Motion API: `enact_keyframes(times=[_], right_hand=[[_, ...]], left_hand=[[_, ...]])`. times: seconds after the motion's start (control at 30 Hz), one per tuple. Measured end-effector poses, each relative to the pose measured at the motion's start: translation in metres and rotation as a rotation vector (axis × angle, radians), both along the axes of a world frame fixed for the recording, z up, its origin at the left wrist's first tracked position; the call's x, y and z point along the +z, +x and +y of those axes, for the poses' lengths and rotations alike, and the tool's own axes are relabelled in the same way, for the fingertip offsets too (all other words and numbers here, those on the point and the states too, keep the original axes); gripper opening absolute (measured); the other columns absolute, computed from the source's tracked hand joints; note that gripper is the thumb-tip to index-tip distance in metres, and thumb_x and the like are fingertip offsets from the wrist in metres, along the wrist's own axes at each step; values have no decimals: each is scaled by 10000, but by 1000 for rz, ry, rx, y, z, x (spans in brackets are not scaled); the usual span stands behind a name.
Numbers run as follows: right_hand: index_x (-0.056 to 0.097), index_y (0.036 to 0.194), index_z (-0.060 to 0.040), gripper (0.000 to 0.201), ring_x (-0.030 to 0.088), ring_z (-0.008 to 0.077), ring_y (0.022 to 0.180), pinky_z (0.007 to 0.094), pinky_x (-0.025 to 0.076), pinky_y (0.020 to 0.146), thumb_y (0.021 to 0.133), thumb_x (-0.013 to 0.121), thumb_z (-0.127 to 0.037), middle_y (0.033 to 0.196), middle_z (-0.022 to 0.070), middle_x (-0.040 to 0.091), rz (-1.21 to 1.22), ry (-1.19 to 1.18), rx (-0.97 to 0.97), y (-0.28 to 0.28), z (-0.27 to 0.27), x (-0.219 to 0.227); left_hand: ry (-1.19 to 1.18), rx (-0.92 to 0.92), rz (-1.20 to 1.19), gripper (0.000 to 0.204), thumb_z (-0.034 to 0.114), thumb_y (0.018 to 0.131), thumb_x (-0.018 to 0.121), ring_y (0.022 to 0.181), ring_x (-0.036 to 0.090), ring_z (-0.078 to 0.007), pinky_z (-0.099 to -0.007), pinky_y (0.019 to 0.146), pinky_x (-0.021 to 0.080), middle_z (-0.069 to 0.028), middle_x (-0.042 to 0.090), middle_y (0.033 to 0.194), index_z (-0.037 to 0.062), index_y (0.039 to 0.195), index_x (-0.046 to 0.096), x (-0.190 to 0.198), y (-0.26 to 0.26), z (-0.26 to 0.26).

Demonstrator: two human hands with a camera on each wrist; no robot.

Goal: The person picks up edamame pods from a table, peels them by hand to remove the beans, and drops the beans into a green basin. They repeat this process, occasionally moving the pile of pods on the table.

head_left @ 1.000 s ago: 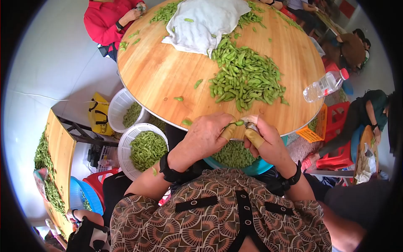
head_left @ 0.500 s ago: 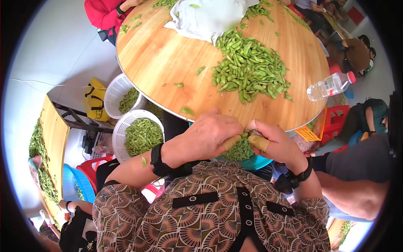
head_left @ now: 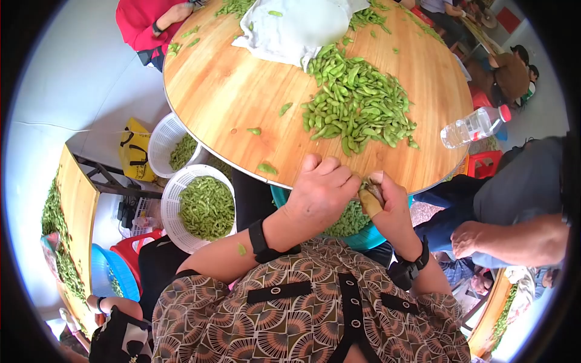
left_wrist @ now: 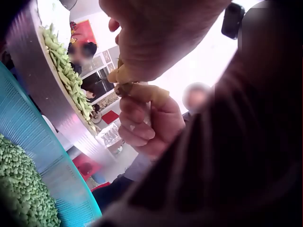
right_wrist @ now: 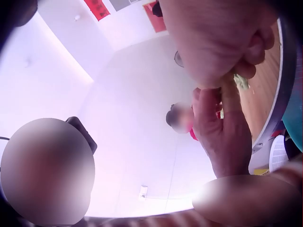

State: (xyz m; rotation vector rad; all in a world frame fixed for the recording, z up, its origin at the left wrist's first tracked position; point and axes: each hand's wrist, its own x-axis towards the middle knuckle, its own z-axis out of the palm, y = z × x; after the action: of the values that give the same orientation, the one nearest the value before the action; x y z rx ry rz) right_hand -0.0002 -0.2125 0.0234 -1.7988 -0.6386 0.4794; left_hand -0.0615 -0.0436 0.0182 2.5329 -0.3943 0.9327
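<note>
Both hands meet over the near edge of the round wooden table [head_left: 224,91]. My left hand [head_left: 318,196] is curled, its fingertips against the right hand's. Between thumb and finger, my right hand [head_left: 392,209] pinches a small edamame pod [head_left: 365,183], mostly hidden by the fingers. In the left wrist view, the left thumb in a yellow finger cover [left_wrist: 122,74] presses at the same spot. Below the hands sits a teal basin [head_left: 279,196] with shelled green beans [head_left: 348,221]. A heap of edamame pods [head_left: 363,103] lies farther in on the table.
A white cloth [head_left: 272,36] covers the table's far part. A plastic bottle [head_left: 472,128] lies near the right edge. Two white baskets, one nearer [head_left: 172,206] and one farther [head_left: 158,145], hold green pods at the left. Another person's arm [head_left: 514,239] reaches in from the right.
The green pod that showed between the hands is now mostly covered by fingers. My left hand has rolled, its knuckles turned up. At the right, another person's arm and leg have come farther into view.
</note>
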Motion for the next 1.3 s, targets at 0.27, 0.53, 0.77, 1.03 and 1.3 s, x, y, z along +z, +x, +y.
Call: enact_keyframes(times=[0.27,0.53,0.77,1.03,1.3], right_hand=[[531,915,-17,234,401,103,540,267,330,492,700,602,41,594,78,448,-182,-290,-38,8,-15,15],[535,942,-20,241,519,394,592,377,414,537,709,598,-10,671,190,524,-413,-344,-16,11,-27,6],[484,1078,-26,222,526,177,473,276,380,440,949,508,-205,721,85,586,343,-138,152,8,-28,16],[449,1161,-39,230,451,78,435,220,354,408,994,391,-185,733,46,566,459,-78,246,10,-17,26],[437,1171,-56,266,604,300,682,398,457,620,926,487,-146,792,133,583,-56,-227,201,9,-12,17]], left_hand=[[59,-53,113,180,106,666,607,797,505,-220,-326,670,422,-49,455,764,62,841,607,2,0,-15],[-1,-68,287,184,16,702,602,661,564,-269,-349,521,457,-92,517,762,44,883,586,-9,2,-18],[-960,-183,744,65,50,893,576,613,602,-111,-253,508,448,-43,645,794,42,957,575,-7,7,5],[-1350,-320,850,78,74,933,569,621,590,-76,-198,517,454,-42,639,778,21,987,552,-9,0,7],[-1139,-222,732,63,32,927,565,706,578,-58,-197,604,464,-22,631,852,1,981,566,-13,1,5]])
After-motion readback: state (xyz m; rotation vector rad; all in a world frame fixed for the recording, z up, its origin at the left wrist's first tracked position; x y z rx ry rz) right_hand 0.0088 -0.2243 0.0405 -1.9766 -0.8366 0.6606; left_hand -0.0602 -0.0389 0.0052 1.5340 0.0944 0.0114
